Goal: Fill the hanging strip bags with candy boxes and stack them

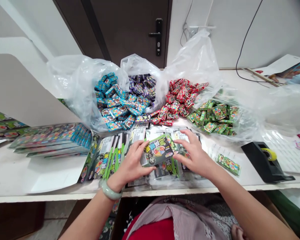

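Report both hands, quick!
Left hand: holding the dark printed packet by its left end.
Right hand: partly open at the packet's right edge; contact cannot be told.

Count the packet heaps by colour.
4: blue heap at left, purple heap centre back, red heap right of centre, green heap furthest right. Others may be hidden.

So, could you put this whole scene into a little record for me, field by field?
Left hand: holding a flat dark printed packet
Left wrist: pale green bangle
Right hand: at that packet's right end, contact unclear
Piles, left to right: small blue packs, purple packs, red packs, green packs
Behind piles: clear plastic bags
Far right: black tape dispenser, yellow ring
Surface: white tabletop
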The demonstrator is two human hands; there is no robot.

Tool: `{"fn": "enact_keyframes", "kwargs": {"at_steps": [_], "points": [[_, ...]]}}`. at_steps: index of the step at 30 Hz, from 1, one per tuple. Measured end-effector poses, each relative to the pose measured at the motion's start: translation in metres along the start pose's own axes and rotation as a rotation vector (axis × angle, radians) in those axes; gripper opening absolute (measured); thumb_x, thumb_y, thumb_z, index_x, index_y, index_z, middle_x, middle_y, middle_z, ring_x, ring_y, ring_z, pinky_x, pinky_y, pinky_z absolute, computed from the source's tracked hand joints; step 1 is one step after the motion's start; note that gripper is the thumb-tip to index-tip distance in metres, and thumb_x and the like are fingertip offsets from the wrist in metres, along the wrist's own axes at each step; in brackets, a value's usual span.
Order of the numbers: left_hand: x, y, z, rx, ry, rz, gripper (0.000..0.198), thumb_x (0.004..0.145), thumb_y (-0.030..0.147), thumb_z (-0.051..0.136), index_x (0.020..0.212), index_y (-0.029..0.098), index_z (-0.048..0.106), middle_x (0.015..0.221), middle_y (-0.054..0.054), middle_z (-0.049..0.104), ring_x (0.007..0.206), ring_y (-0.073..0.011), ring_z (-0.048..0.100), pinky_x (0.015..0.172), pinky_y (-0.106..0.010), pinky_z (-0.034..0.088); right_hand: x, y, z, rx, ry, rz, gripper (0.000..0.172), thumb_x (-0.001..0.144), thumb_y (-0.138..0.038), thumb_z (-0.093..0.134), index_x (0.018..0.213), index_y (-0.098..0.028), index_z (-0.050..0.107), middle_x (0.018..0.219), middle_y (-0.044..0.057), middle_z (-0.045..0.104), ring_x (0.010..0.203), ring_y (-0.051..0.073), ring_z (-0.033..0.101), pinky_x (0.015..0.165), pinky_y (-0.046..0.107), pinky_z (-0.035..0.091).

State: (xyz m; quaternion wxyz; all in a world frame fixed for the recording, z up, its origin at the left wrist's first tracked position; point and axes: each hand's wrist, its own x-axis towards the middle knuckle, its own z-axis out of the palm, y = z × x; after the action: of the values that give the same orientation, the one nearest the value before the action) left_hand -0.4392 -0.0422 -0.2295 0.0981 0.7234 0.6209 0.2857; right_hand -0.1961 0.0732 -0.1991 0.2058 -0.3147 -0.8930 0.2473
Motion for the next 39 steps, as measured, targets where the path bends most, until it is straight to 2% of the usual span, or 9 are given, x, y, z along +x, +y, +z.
{"fn": "enact_keyframes", "kwargs": {"at_steps": [4,9,14,18,22,27,31,34,39], "points": [[0.003,-0.003,-0.002,-0.014,-0.017,0.023,0.092,0.069,0.042,0.079,0.143,0.021,0.03,0.131,-0.014,0.04,0.123,-0.0326,0.043,0.104,-0.051,0.042,0.008,-0.007,0.011,0.206,-0.158,0.03,0.037,0.085,-0.042,0.064,0.114,-0.02,0.064,0.15,0.015,0.03,0.139,0.031,0.031,0.111,0.053,0.032],[-0.001,-0.024,-0.03,0.05,0.072,-0.11,0.084,0.073,0.038,0.075,0.143,0.025,0.03,0.13,-0.012,0.04,0.122,-0.0311,0.044,0.105,-0.051,0.041,0.081,0.028,0.016,0.304,0.132,0.216,0.022,0.088,-0.037,0.058,0.102,-0.021,0.064,0.112,0.009,0.065,0.106,0.022,0.061,0.098,0.04,0.046],[-0.007,-0.032,-0.039,0.056,0.084,-0.117,0.085,0.074,0.038,0.074,0.145,0.026,0.028,0.132,-0.011,0.038,0.124,-0.0309,0.044,0.106,-0.049,0.041,0.18,0.064,0.038,0.248,0.294,0.341,0.048,0.072,-0.026,0.073,0.114,-0.016,0.053,0.121,0.016,0.058,0.113,0.029,0.055,0.1,0.046,0.041],[-0.013,-0.036,-0.039,0.073,0.118,-0.149,0.084,0.076,0.037,0.072,0.146,0.027,0.026,0.132,-0.011,0.039,0.124,-0.0304,0.044,0.105,-0.048,0.042,0.207,0.071,0.058,0.295,0.338,0.374,0.044,0.066,-0.024,0.076,0.104,-0.02,0.054,0.108,0.01,0.062,0.104,0.029,0.059,0.097,0.048,0.042],[-0.019,-0.047,-0.047,0.115,0.171,-0.174,0.083,0.076,0.04,0.073,0.145,0.027,0.029,0.129,-0.01,0.041,0.122,-0.0306,0.045,0.105,-0.049,0.042,0.191,0.077,0.052,0.44,0.32,0.394,0.032,0.079,-0.033,0.058,0.108,-0.021,0.05,0.095,0.003,0.063,0.085,0.02,0.063,0.078,0.039,0.053],[-0.018,-0.051,-0.052,0.119,0.203,-0.156,0.083,0.076,0.046,0.072,0.145,0.026,0.03,0.127,-0.011,0.042,0.119,-0.0308,0.046,0.103,-0.05,0.044,0.122,0.072,0.006,0.58,0.209,0.329,0.039,0.08,-0.043,0.058,0.112,-0.021,0.055,0.088,0.001,0.066,0.075,0.017,0.064,0.065,0.031,0.053],[-0.01,-0.042,-0.046,0.115,0.158,-0.12,0.083,0.078,0.047,0.07,0.146,0.027,0.029,0.128,-0.01,0.042,0.119,-0.0311,0.046,0.103,-0.05,0.043,0.072,0.07,-0.026,0.167,0.185,0.367,0.023,0.074,-0.031,0.068,0.094,-0.019,0.063,0.068,0.0,0.059,0.066,0.02,0.06,0.067,0.035,0.05],[0.0,-0.03,-0.037,0.097,0.115,-0.084,0.083,0.077,0.046,0.07,0.147,0.027,0.029,0.129,-0.01,0.042,0.12,-0.0313,0.047,0.103,-0.049,0.044,0.059,0.07,-0.027,-0.022,0.046,0.44,0.01,0.071,-0.018,0.071,0.077,-0.019,0.063,0.059,0.002,0.059,0.068,0.025,0.064,0.072,0.039,0.05],[0.001,-0.019,-0.035,0.101,0.051,-0.04,0.082,0.077,0.048,0.07,0.146,0.027,0.03,0.129,-0.01,0.042,0.119,-0.0314,0.047,0.103,-0.048,0.044,0.047,0.075,-0.031,0.161,-0.029,0.423,0.026,0.087,-0.026,0.06,0.111,-0.017,0.058,0.081,0.006,0.072,0.072,0.02,0.069,0.069,0.034,0.055]]}}
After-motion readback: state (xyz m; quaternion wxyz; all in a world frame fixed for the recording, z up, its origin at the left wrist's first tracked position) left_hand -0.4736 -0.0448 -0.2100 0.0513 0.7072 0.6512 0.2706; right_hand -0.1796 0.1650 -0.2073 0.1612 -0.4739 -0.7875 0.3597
